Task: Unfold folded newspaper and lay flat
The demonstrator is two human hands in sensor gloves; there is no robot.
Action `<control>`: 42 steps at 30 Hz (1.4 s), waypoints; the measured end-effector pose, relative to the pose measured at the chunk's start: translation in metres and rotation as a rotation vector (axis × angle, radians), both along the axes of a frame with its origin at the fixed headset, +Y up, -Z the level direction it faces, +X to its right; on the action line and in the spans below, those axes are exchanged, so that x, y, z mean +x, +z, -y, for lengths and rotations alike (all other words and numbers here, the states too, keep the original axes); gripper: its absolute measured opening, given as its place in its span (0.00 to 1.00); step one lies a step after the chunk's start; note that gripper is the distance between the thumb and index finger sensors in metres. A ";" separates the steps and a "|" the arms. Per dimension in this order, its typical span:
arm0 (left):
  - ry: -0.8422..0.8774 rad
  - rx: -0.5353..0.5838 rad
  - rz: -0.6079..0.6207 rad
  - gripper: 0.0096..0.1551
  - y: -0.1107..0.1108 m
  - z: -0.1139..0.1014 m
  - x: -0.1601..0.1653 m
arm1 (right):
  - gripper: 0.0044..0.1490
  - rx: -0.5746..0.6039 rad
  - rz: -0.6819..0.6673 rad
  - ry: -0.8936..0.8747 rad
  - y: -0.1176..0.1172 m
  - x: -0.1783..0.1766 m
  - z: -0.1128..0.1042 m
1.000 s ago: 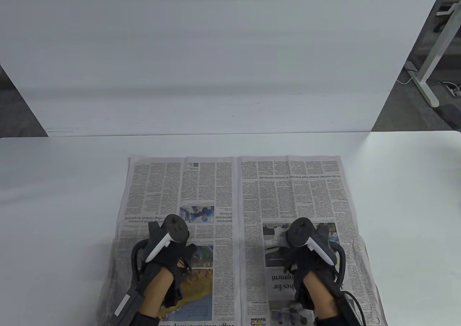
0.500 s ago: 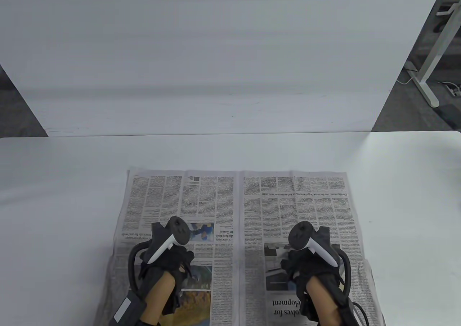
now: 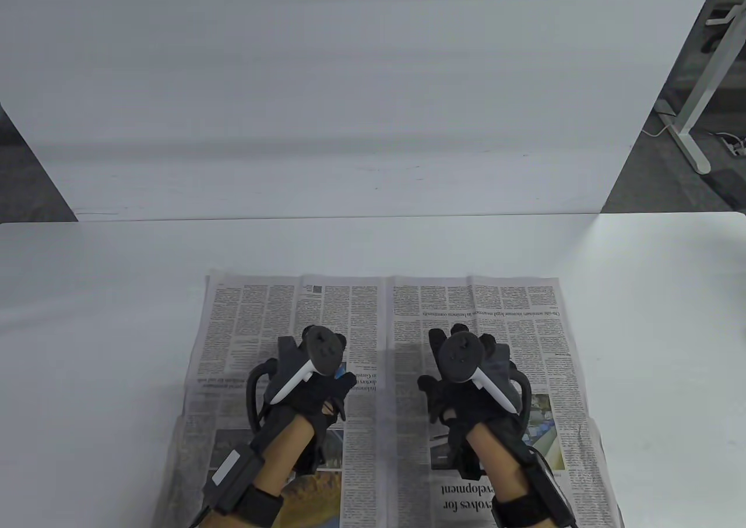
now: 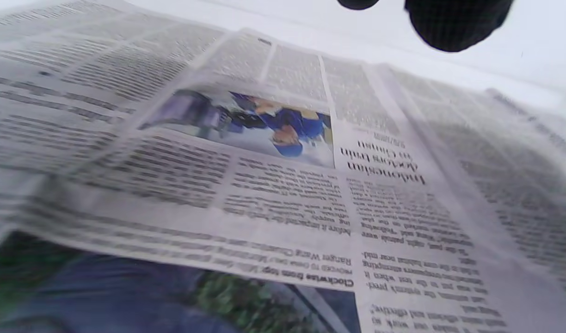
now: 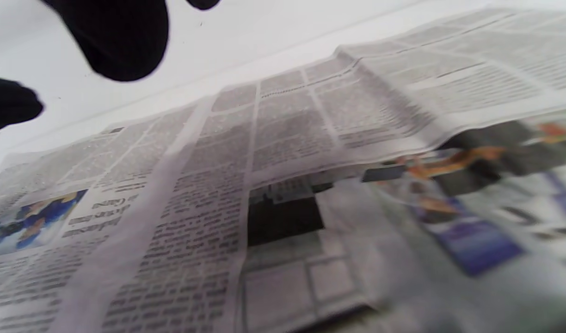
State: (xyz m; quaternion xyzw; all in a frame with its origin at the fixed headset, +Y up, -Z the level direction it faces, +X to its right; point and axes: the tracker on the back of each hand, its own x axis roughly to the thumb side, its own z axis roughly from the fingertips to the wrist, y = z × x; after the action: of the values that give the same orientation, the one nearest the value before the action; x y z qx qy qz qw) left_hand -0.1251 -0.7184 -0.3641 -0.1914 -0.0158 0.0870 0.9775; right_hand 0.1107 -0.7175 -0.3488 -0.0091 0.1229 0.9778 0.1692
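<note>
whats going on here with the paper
A person in sensor gloves is spreading a newspaper open on a white table. The left hand and right hand are over its two pages, either side of the centre fold. The paper is opened out, though a crosswise crease keeps it from lying fully flat.

Looks like an office or lab: plain white table (image 3: 87,318), white partition board (image 3: 349,85) behind, grey carpet floor (image 3: 658,172), white desk leg (image 3: 702,79) with cable (image 3: 661,126).
</note>
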 end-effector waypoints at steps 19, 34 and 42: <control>-0.005 -0.090 -0.039 0.43 -0.030 0.055 -0.014 | 0.50 -0.095 -0.011 0.056 -0.026 0.013 0.059; 0.077 -0.076 -0.284 0.43 -0.039 0.060 -0.085 | 0.49 -0.104 0.204 0.024 -0.030 0.085 0.062; 0.090 -0.067 -0.422 0.44 -0.036 0.060 -0.122 | 0.49 -0.109 0.326 0.003 -0.028 0.117 0.063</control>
State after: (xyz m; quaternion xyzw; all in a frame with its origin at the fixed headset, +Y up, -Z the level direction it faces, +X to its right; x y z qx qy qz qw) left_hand -0.2475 -0.7787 -0.4004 -0.2006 0.1834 0.1692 0.9474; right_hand 0.2279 -0.7806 -0.3766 -0.1767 0.1467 0.9556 0.1848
